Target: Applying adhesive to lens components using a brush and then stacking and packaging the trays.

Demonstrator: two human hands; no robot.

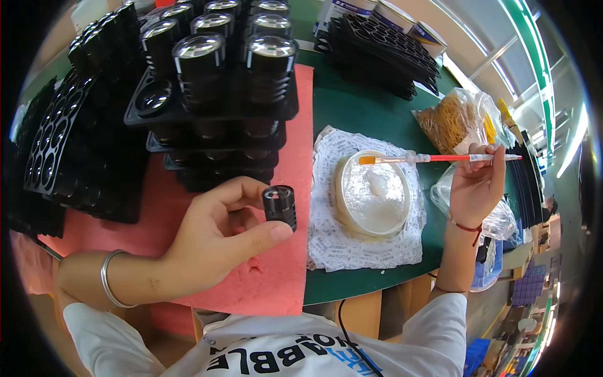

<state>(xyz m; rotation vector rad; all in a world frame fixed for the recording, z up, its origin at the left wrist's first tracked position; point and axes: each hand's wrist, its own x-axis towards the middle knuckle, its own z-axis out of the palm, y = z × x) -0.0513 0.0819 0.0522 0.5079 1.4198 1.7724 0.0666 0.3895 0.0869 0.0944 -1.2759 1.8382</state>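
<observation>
Between the thumb and fingers of my left hand is a short black cylindrical part, like a flashlight head, its round end facing up. My right hand pinches a thin paintbrush with a red handle, held nearly level. The brush's orange bristles hang over the far rim of a round white tub. Whitish, glossy paste fills the tub, which stands on a printed white cloth or paper.
Stacked black trays hold several lens-topped black cylinders at the far left. More black trays stand at left and far right. A bag of yellowish rubber bands lies right, beyond my right hand. Pink sheet covers the green table's left side.
</observation>
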